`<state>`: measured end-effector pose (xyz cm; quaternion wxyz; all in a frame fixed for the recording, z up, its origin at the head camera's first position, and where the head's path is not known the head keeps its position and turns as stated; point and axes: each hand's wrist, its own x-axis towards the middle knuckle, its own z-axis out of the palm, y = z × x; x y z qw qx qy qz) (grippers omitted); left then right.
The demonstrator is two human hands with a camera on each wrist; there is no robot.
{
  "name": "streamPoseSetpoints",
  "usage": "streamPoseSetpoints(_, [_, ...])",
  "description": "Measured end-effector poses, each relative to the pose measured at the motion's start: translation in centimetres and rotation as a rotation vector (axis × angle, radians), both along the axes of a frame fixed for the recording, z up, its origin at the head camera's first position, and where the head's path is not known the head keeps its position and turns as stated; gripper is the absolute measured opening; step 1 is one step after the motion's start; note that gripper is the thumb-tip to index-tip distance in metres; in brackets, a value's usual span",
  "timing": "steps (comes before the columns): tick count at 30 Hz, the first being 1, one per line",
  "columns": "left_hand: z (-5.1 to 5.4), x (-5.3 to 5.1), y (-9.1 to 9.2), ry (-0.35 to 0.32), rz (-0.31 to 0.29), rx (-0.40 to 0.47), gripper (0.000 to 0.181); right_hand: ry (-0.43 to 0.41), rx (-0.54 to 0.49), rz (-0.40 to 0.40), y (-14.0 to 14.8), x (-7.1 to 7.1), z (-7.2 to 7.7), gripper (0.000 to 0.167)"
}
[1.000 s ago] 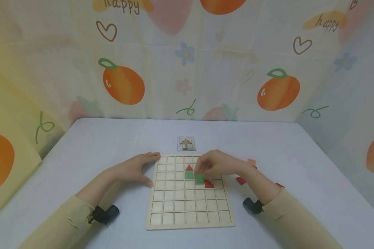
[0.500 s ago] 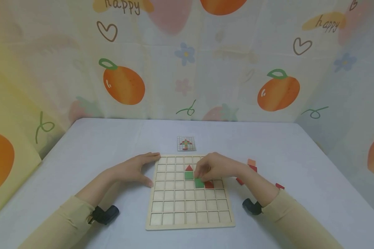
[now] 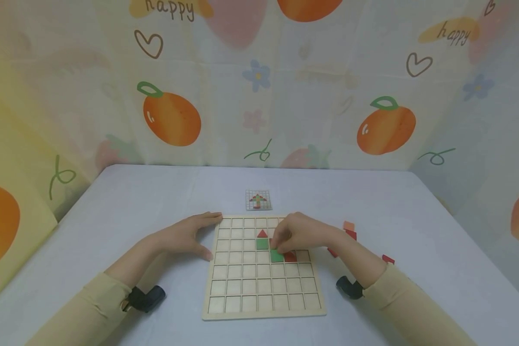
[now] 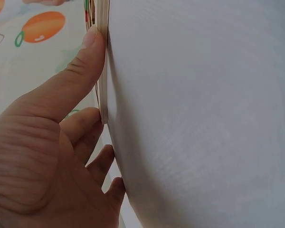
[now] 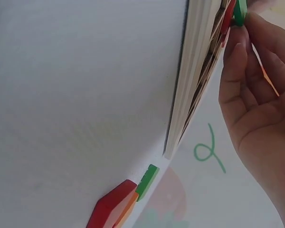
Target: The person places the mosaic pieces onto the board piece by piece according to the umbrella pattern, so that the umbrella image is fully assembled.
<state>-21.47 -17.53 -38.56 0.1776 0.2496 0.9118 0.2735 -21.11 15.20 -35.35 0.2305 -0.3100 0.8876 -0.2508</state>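
A wooden grid board [image 3: 238, 286] lies on the table. On its upper part are a red triangle [image 3: 262, 234] with a green square [image 3: 262, 244] just below it, and a red piece [image 3: 290, 256] further right. My right hand [image 3: 300, 231] pinches another green square [image 3: 277, 256], left of that red piece; in the right wrist view the green piece [image 5: 240, 12] is at the fingertips. Some of what lies under the fingers is hidden. My left hand [image 3: 182, 234] rests with spread fingers at the board's left edge, thumb and fingertips touching it in the left wrist view.
A small card [image 3: 258, 200] with a coloured grid picture lies behind the board. Right of the board are loose pieces: an orange one [image 3: 349, 225], a red one [image 3: 351, 234] and another red one [image 3: 388, 259]. A green piece [image 5: 147, 182] shows in the right wrist view.
The green square at my right fingertips has come down slightly and now lies flatter beside the red piece. My left hand has stayed still.
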Motion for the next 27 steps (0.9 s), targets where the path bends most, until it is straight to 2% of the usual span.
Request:
streamPoseSetpoints(11, [0.0, 0.0, 0.0, -0.005, -0.002, 0.006, 0.103, 0.017, -0.012, 0.003, 0.8, -0.8, -0.3, 0.015])
streamPoseSetpoints(18, [0.0, 0.0, 0.2, 0.005, -0.006, -0.001, 0.102, 0.007, -0.066, -0.056, 2.6, -1.3, 0.1, 0.009])
streamPoseSetpoints(27, [0.2, 0.0, 0.2, 0.013, -0.014, -0.009, 0.102, 0.041, -0.068, -0.131, 5.7, -2.4, 0.5, 0.017])
